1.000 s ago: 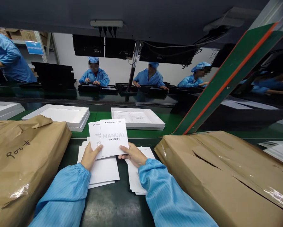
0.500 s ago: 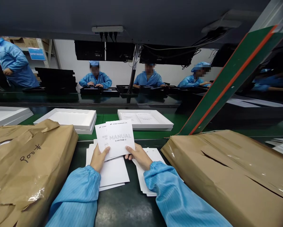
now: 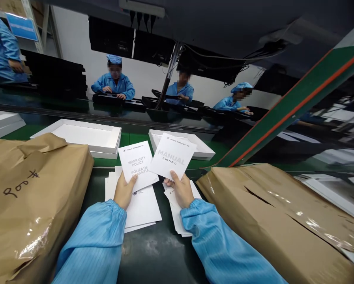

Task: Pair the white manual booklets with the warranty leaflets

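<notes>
My left hand [image 3: 124, 192] pinches a white warranty policy leaflet [image 3: 137, 165] by its lower edge, holding it up above a stack of white leaflets [image 3: 141, 207] on the dark bench. My right hand [image 3: 181, 190] grips a white booklet marked MANUAL [image 3: 173, 155] by its lower edge, tilted to the right. The two papers are apart, side by side. A second stack of white booklets [image 3: 173, 205] lies under my right hand. Both arms wear blue sleeves.
A brown paper package [image 3: 31, 197] lies at my left and another [image 3: 271, 213] at my right. White box trays [image 3: 85, 138] [image 3: 203, 148] ride the green conveyor beyond. Several people in blue work across the line. A green and red beam [image 3: 292, 102] slants at right.
The booklet and leaflet, held overlapped before, are now separated: my right hand carried the MANUAL booklet to the right, the left kept the warranty leaflet. The view shifted.
</notes>
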`<control>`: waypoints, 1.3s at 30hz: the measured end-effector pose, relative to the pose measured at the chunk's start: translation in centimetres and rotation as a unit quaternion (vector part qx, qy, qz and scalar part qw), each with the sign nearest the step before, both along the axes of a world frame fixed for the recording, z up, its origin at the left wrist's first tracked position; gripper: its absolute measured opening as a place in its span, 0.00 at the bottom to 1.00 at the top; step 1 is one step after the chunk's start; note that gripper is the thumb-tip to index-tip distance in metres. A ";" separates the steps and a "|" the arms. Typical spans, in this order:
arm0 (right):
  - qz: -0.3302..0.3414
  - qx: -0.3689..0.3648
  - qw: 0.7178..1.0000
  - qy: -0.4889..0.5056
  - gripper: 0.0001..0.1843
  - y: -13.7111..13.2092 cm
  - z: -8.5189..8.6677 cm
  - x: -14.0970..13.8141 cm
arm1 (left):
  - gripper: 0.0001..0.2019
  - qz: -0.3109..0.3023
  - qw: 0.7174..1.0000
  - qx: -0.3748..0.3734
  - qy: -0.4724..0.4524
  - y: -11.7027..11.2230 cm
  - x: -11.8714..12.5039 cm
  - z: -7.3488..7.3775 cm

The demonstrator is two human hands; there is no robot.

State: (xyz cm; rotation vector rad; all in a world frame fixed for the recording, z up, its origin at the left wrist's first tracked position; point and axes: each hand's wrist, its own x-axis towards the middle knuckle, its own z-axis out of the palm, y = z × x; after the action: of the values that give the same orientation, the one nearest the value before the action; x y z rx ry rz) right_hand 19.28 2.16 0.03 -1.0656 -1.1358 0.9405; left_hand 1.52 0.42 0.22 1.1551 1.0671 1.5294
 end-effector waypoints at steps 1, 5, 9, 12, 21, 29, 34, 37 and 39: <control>-0.016 0.004 1.000 0.015 0.12 0.0 0.2 -0.1 | 0.20 0.007 1.000 -0.001 -0.002 0.0 0.0 0.0; -0.016 0.009 0.996 0.093 0.14 -0.9 2.7 -0.4 | 0.20 0.044 0.999 0.000 -0.010 -0.1 -0.1 -0.1; 0.184 -0.101 0.965 0.160 0.13 -3.4 6.3 -0.1 | 0.21 0.073 0.997 0.013 -0.022 0.3 -0.2 -0.7; 0.270 -0.187 0.928 0.176 0.11 -4.8 7.0 0.4 | 0.22 0.104 0.994 0.022 -0.040 0.7 -0.4 -1.5; 0.158 -0.120 0.953 0.228 0.07 -2.8 4.0 1.3 | 0.22 0.117 0.990 0.056 -0.056 1.3 -0.5 -2.1; 0.085 -0.048 0.959 0.267 0.08 -2.3 3.5 2.4 | 0.21 0.093 0.992 0.048 -0.067 1.1 -0.5 -1.9; 0.072 -0.076 0.965 0.239 0.12 -1.9 1.6 2.7 | 0.20 0.083 0.994 0.048 -0.059 1.1 -0.4 -1.9; 0.088 -0.085 0.965 0.231 0.13 -1.8 1.2 2.7 | 0.21 0.072 0.995 0.043 -0.049 0.9 -0.4 -1.6; 0.102 -0.088 0.964 0.228 0.13 -1.9 1.3 2.6 | 0.20 0.063 0.997 0.039 -0.036 0.7 -0.5 -1.2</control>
State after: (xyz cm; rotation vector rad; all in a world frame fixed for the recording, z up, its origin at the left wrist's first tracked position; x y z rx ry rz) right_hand 21.91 0.21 1.36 -0.8187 -0.7964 1.3886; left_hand 1.05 1.08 -1.00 1.0929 1.0570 1.7117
